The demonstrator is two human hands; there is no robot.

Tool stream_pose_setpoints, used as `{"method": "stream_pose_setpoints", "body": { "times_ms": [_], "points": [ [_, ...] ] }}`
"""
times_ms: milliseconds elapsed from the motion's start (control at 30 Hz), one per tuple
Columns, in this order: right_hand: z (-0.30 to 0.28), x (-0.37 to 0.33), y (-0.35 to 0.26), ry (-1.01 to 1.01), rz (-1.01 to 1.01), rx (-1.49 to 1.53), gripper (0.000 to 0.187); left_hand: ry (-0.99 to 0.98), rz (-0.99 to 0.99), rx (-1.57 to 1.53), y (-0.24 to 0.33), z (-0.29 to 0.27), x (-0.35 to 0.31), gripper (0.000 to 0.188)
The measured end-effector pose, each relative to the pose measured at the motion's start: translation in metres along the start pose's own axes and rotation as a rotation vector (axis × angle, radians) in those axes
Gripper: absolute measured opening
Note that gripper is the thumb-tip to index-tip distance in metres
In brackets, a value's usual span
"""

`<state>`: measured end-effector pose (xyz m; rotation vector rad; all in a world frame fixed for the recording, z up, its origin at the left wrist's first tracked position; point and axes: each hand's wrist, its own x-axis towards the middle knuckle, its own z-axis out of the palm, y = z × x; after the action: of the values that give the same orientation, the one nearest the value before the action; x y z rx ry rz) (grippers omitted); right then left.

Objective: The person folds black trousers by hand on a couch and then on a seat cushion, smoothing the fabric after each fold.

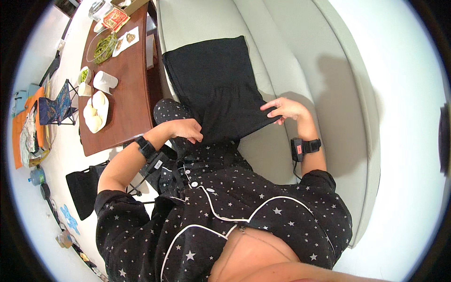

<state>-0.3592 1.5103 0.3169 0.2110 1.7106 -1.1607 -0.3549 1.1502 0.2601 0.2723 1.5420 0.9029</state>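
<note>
A black cloth garment (213, 80), whose exact kind I cannot make out, is spread over the sofa seat. Its near edge reaches my lap. My left hand (187, 130) is closed at the near left corner, pinching the cloth. On the other side, my right hand (287, 110) grips the near right corner between thumb and lower fingers, with the index finger stretched out over the fabric. Between the two hands the near edge is drawn out sideways, with light creases in the cloth. Both wrists carry black strapped devices.
The grey sofa (277, 155) runs along the right. At the left stands a brown wooden table (129, 89) with a bowl of green pods (104, 49), a white cup (104, 82) and a plate of pale food (95, 112). A folding chair (58, 105) is beyond it.
</note>
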Motion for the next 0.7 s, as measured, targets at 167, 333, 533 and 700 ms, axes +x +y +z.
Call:
{"method": "stream_pose_setpoints", "body": {
  "times_ms": [167, 333, 533, 700],
  "points": [
    [-0.012, 0.018, -0.007, 0.047, -0.069, -0.084, 0.019, 0.053, 0.094, -0.266, 0.016, -0.014, 0.003, 0.016],
    [-0.042, 0.049, -0.047, 0.234, -0.192, 0.032, 0.018, 0.433, 0.185, -0.699, 0.022, -0.075, 0.009, 0.012],
    [-0.107, 0.096, -0.103, 0.352, -0.205, 0.307, 0.024, 0.655, 0.264, -0.958, 0.048, -0.152, 0.016, 0.016],
    [-0.114, 0.154, -0.150, 0.330, -0.419, 0.532, 0.018, 0.777, 0.513, -1.107, -0.017, -0.217, 0.049, 0.024]
  ]
}}
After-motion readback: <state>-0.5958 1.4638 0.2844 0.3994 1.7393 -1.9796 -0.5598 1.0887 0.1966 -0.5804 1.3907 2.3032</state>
